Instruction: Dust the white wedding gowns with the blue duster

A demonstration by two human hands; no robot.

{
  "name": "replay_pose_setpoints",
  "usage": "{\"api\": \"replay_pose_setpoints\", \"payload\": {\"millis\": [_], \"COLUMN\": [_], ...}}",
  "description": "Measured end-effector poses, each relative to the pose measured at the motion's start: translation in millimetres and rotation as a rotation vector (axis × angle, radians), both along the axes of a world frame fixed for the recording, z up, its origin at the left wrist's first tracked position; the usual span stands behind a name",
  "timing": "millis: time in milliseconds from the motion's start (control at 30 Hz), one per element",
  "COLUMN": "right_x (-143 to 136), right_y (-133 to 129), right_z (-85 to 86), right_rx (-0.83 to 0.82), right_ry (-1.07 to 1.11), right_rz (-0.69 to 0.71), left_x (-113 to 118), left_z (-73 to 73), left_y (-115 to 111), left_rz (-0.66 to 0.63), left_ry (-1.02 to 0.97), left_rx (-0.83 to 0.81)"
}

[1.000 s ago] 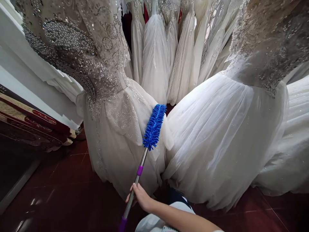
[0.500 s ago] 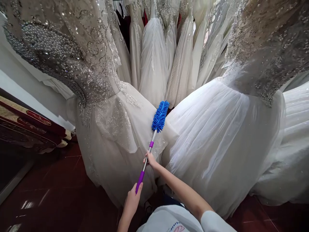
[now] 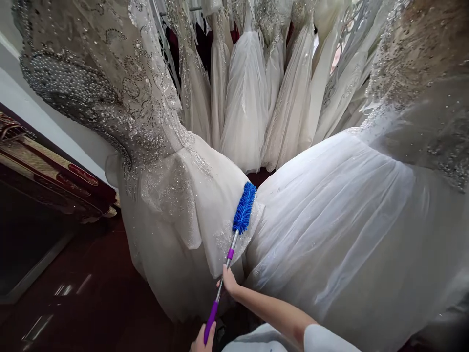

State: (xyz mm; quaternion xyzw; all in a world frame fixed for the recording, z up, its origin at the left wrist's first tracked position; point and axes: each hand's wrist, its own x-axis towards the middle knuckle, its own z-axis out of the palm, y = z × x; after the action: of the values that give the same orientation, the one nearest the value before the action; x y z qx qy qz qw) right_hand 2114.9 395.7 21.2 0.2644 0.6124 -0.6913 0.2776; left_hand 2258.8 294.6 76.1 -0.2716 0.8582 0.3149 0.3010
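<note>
A duster (image 3: 244, 209) with a fluffy blue head slants up and away from me, its head against the left gown's skirt. My left hand (image 3: 203, 337) is closed round the purple grip at the bottom end, partly cut off by the frame edge. Higher up, my right hand (image 3: 228, 280) is wrapped round the metal rod, just below a purple collar. The left white gown (image 3: 216, 171) has a beaded bodice and a glittery overskirt. To the right spreads another white gown (image 3: 330, 205) with a gathered tulle skirt, its side close to the duster head.
Several pale gowns (image 3: 245, 98) hang in a row behind. At the left lies dark red and gold patterned fabric (image 3: 62, 171) beside a white wall. The floor (image 3: 91, 283) is dark red and shiny.
The duster and both hands sit lower in the view, with the head lower on the left gown's skirt. The view has shifted, so the back row of gowns appears further right.
</note>
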Motion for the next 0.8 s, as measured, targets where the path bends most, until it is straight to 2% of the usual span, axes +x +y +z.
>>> {"api": "replay_pose_setpoints", "payload": {"millis": [133, 233, 333, 467, 533, 600, 700, 800], "right_x": [-48.4, -68.0, -61.8, -24.8, -6.7, 5.6, 14.3, 16.9], "right_y": [8.9, 28.1, 60.1, 98.5, 103.8, 97.6, 74.8, 51.8], "right_z": [4.0, 9.0, 12.5, 10.8, 9.9, 10.9, 14.4, 15.4], "right_rx": [0.18, 0.25, 0.27, 0.284, 0.271, 0.234, 0.147, 0.074], "right_ry": [0.131, 0.194, 0.237, 0.211, 0.195, 0.181, 0.11, -0.016], "right_rz": [-0.121, -0.183, -0.204, -0.202, -0.18, -0.139, -0.03, 0.094], "left_x": [-49.2, -68.3, -62.6, -33.6, -19.9, -8.8, 5.1, 14.2], "left_z": [23.1, 34.8, 27.9, 0.2, -9.4, -12.4, -9.8, -6.8], "left_y": [14.5, 37.3, 68.9, 99.8, 98.6, 85.9, 57.1, 35.1], "left_rz": [-0.029, -0.043, -0.013, 0.053, 0.055, 0.034, 0.028, 0.047], "left_ry": [0.036, 0.088, 0.123, 0.092, 0.054, 0.081, 0.108, 0.014], "left_rx": [-0.017, 0.009, 0.155, 0.391, 0.441, 0.431, 0.323, 0.191]}}
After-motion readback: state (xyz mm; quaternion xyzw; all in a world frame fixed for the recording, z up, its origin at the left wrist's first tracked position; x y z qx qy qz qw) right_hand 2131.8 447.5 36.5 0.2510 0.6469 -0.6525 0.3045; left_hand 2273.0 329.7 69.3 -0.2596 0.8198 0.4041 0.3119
